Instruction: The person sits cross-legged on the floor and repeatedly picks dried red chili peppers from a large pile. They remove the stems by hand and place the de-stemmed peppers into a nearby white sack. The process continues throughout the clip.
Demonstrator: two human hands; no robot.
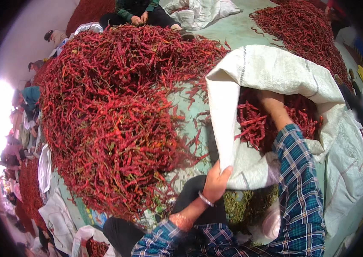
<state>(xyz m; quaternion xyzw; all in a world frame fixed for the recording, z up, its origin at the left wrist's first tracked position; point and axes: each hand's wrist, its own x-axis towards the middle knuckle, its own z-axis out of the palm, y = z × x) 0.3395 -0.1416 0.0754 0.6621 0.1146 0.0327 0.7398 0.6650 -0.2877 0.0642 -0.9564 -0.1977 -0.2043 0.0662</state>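
A white woven sack point(271, 66) with a rolled-down rim stands before me, partly filled with dried red chillies point(252, 123). My left hand point(216, 183), with a silver bangle at its wrist, grips the near left part of that rim. Inside the sack's mouth is my right hand point(271, 99), palm and fingers deep in shadow against the far inner side. Its fingers are hidden, so whether it holds anything does not show. A large heap of red chillies with stems point(117, 128) spreads over the floor to the left of the sack.
Across the heap sits a person point(139, 16) with both hands together. Another chilli pile point(300, 35) lies at the far right. Green stems point(249, 205) are gathered near my lap. A white sack point(345, 180) lies on the right; several people work along the left.
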